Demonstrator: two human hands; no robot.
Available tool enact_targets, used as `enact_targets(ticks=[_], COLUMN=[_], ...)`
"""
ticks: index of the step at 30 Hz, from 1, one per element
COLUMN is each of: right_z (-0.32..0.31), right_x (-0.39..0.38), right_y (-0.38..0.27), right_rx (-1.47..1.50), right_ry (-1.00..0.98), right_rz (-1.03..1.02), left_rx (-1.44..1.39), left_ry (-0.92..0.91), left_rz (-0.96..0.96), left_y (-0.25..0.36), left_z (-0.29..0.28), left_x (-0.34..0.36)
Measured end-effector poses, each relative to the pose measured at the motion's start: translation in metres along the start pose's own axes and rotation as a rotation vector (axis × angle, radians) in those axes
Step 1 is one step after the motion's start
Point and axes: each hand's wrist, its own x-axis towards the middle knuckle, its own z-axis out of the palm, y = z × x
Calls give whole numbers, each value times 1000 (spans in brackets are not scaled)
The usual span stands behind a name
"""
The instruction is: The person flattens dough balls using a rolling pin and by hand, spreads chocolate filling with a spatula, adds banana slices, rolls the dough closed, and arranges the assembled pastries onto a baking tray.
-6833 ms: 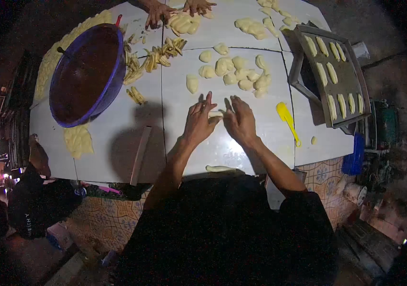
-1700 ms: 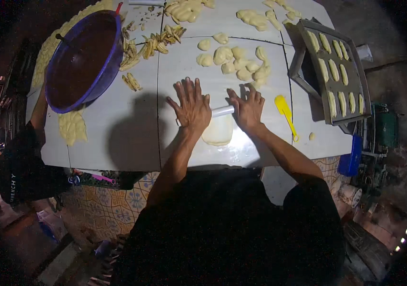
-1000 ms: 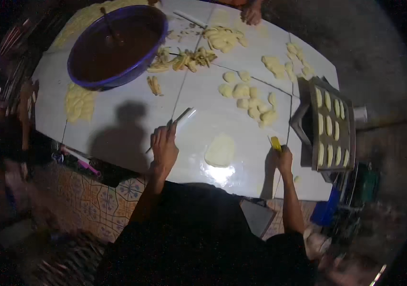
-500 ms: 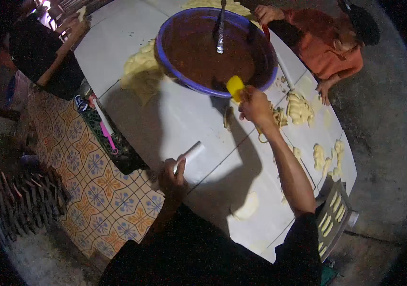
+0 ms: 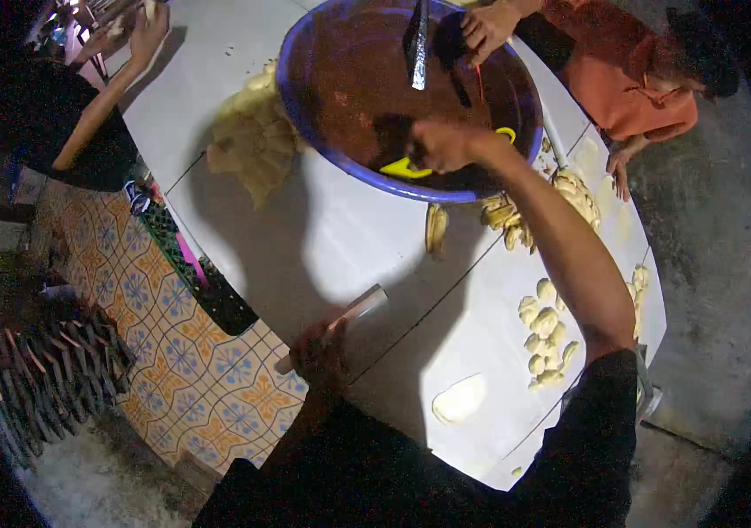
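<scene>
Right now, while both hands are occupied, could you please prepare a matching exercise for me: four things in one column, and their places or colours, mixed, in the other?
Things:
1. Yellow spatula
2. Pale roller
3. Large basin
4. Flattened dough

Places or colours:
A. Lying on the white table, apart from the dough lumps
B. In the left hand's grip
C. Purple around the edge, with brown contents
D. In the right hand's grip

Right pairs: 1-D, 2-B, 3-C, 4-A
</scene>
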Motion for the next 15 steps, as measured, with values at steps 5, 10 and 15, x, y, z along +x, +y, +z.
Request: enact_targets(ticks=[5,10,15], right_z=[-67,-21,137], right_x=[-108,-209,-329], right_y=[-49,-63,-152], right_rx=[205,293,363], right_ry=[-24,114,246], right_rz=[45,-15,204], left_rx=[-162,-458,-278], left_ry=[-71,-68,265], left_rz=[-66,-45,294], left_y=[8,-4,-1], left_z=[-7,22,0], left_x=[13,4,51])
